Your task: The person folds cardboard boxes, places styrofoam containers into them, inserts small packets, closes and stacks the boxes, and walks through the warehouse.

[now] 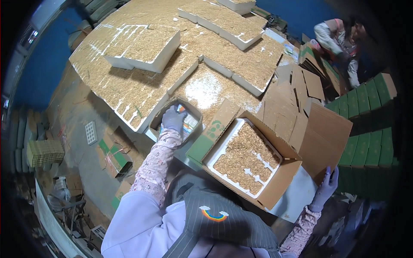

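My left hand (pixel 174 118), in a grey glove, reaches into a small cardboard box (pixel 199 127) at the table's edge, with its fingers closed on a small colourful packet (pixel 180 109). More packets (pixel 190 124) lie in that box. An open cardboard carton (pixel 232 117) with a green printed side stands in front of me. Inside it sits a white foam tray (pixel 211 166) filled with husk-like, straw-coloured material (pixel 248 151). My right hand (pixel 326 185), gloved too, is at the outer edge of a brown carton flap (pixel 326 138); whether it grips the flap is unclear.
Foam trays topped with husks (pixel 142 45) cover the big table, some stacked higher. Flattened cartons (pixel 280 113) lie beyond the open one. Green boxes (pixel 371 93) are stacked at right, where another person (pixel 338 38) handles cardboard. A carton (pixel 114 154) lies on the floor at left.
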The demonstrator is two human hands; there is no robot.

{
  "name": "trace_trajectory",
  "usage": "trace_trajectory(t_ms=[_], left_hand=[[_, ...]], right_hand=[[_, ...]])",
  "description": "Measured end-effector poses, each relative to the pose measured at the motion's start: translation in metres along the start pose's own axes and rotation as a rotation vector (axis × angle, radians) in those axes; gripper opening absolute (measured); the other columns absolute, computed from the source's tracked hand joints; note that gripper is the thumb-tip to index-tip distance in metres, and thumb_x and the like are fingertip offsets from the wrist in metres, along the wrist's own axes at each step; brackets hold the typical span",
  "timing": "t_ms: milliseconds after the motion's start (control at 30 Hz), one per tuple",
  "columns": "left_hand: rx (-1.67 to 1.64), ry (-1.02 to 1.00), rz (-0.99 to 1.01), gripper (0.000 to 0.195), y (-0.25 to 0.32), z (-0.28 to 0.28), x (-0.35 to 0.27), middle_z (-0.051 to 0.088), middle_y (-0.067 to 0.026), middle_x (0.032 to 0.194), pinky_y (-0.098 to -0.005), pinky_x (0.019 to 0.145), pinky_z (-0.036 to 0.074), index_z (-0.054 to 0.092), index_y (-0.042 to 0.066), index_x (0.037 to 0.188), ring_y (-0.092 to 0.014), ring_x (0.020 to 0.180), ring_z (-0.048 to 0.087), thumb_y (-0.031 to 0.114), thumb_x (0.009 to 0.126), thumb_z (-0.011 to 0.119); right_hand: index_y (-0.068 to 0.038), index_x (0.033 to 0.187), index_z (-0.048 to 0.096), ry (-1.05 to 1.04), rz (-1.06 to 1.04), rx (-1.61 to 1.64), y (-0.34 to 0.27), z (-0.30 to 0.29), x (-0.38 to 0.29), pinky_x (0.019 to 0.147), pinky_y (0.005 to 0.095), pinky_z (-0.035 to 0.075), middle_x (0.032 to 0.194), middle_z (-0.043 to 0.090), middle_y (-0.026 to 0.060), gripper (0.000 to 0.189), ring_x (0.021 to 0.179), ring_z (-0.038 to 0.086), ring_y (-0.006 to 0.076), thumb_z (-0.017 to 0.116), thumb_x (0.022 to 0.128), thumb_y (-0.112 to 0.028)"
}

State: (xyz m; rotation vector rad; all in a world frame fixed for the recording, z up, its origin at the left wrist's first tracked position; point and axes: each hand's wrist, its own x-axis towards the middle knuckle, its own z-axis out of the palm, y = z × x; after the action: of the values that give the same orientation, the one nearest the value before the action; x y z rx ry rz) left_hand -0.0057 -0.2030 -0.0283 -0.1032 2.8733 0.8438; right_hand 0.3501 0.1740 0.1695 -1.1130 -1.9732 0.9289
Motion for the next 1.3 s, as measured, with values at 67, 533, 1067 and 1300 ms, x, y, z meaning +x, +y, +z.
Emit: trace_trajectory(t_ms=[67,533,1067,1300], left_hand=[[-0.162,0.048,0.054,0.033,-0.007,-0.005,0.002,0.065,-0.0186,0.09,-0.043,0.077,0.046,0.065,0.008,0.102,-0.036,0.084,0.062,0.034,0.081,0.061],[-0.118,0.094,1.206,0.038,0.133,-0.126,-0.124,0.061,-0.0097,0.1,-0.0415,0.094,0.041,0.064,0.009,0.101,-0.033,0.105,0.053,0.012,0.065,0.075],[1.128,-0.629,1.264,0.036,0.202,-0.062,-0.15,0.065,-0.0079,0.085,-0.0392,0.076,0.043,0.065,0.009,0.091,-0.026,0.09,0.06,0.033,0.065,0.075],[0.186,-0.48,1.461,0.022,0.172,-0.103,-0.109,0.065,-0.0076,0.094,-0.0368,0.073,0.048,0.066,0.012,0.096,-0.024,0.086,0.062,0.022,0.077,0.067]], right_hand=[[0.0,0.121,0.055,0.035,-0.004,-0.018,-0.006,0.0,-0.016,0.049,0.0205,0.024,0.074,0.048,-0.0053,0.033,0.058,0.033,0.0026,0.055,0.092,-0.014],[0.0,0.12,0.055,0.101,-0.69,-0.206,-0.061,0.023,-0.065,0.069,0.028,0.046,0.102,0.061,0.0107,0.042,0.08,0.057,0.019,0.057,0.079,-0.002],[-0.01,0.117,0.051,-1.422,-0.761,-0.445,-0.048,0.091,-0.086,0.087,0.0443,0.044,0.103,0.056,0.0152,0.033,0.1,0.055,0.0326,0.053,0.087,-0.024],[-0.008,0.126,0.048,-0.525,0.044,0.016,-0.047,0.025,-0.076,0.091,0.0348,0.043,0.117,0.057,0.0102,0.037,0.108,0.054,0.0154,0.052,0.092,-0.024]])
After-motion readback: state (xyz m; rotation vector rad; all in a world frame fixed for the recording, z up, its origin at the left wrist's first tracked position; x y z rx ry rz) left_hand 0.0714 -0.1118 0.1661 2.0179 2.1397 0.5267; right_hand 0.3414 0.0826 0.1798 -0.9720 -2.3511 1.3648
